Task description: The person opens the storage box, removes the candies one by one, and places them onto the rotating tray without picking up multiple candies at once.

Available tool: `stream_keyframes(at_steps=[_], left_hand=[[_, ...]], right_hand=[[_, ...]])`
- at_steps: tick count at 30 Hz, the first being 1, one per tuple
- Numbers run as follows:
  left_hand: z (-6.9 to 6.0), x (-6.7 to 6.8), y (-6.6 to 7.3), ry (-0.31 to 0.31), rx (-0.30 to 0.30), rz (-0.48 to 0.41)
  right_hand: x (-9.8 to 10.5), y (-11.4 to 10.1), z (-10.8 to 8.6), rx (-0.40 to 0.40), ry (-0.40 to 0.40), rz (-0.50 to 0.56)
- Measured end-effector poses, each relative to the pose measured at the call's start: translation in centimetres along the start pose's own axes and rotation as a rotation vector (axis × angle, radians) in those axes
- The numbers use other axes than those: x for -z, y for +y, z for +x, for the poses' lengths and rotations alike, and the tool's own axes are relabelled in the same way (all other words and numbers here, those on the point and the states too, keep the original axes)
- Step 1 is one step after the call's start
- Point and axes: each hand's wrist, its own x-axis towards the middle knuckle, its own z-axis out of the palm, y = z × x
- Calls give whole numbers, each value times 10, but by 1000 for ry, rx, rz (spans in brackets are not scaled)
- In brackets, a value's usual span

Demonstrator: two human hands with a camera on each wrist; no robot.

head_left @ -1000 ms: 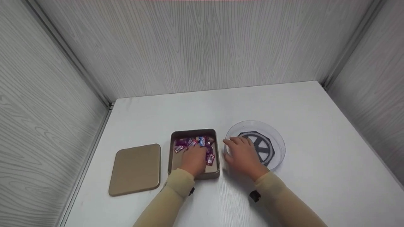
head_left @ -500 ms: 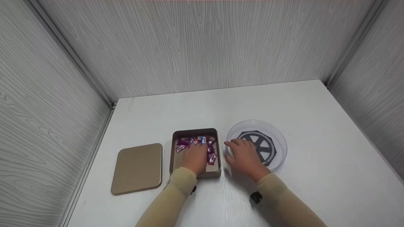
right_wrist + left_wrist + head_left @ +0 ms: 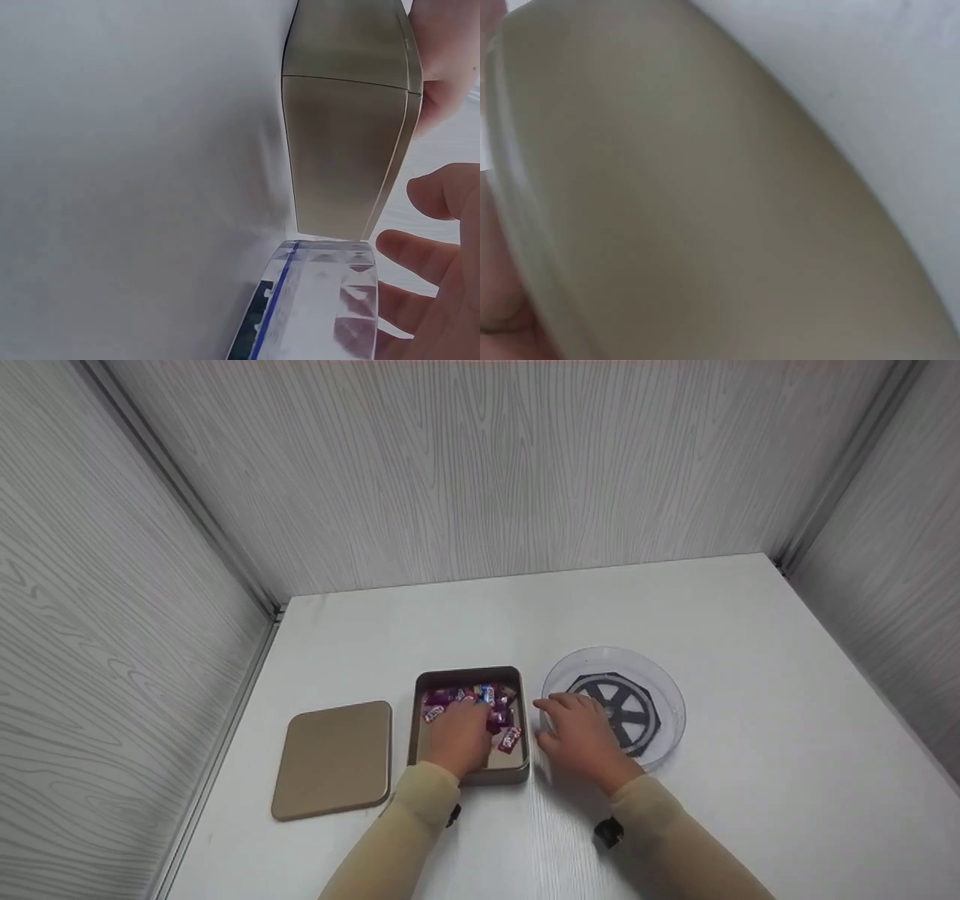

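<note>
My left hand [image 3: 459, 739] reaches down into a gold rectangular tin [image 3: 495, 777]. Its fingers are among several small wrapped candies [image 3: 510, 739], purple, pink and blue; the fingertips are hidden, so any grip is not visible. In the left wrist view a blurred tan surface [image 3: 675, 180], apparently the tin's wall, covers most of the picture. My right hand [image 3: 581, 735] hovers over the near-left rim of a clear round dish [image 3: 670, 697], fingers spread and holding nothing. In the right wrist view the hand [image 3: 461, 300] is beside the dish wall [image 3: 322, 300], close to the tin [image 3: 345, 150].
A gold square lid [image 3: 334, 761] lies flat on the white table [image 3: 750, 697], left of the tin. Inside the dish is a dark spoked, wheel-like pattern [image 3: 619, 712]. Wood-grain panels [image 3: 450, 472] enclose the table at the back and both sides.
My left hand has shifted slightly left within the tin, and a candy right of it now lies turned and more exposed. My right hand stays by the dish. The whole view has drifted slightly.
</note>
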Motion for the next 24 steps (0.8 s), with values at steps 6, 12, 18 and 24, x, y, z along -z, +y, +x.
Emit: stream_keyframes(at_steps=[6, 12, 18, 24], left_hand=[[-4, 12, 2, -13, 61, -108], [-10, 21, 5, -9, 61, -219], [-12, 26, 9, -12, 92, -355], [-12, 26, 11, 41, 82, -482]], right_hand=[[2, -2, -2, 24, 28, 25], [2, -8, -4, 39, 42, 54], [8, -17, -6, 95, 61, 117], [12, -25, -10, 119, 67, 140]])
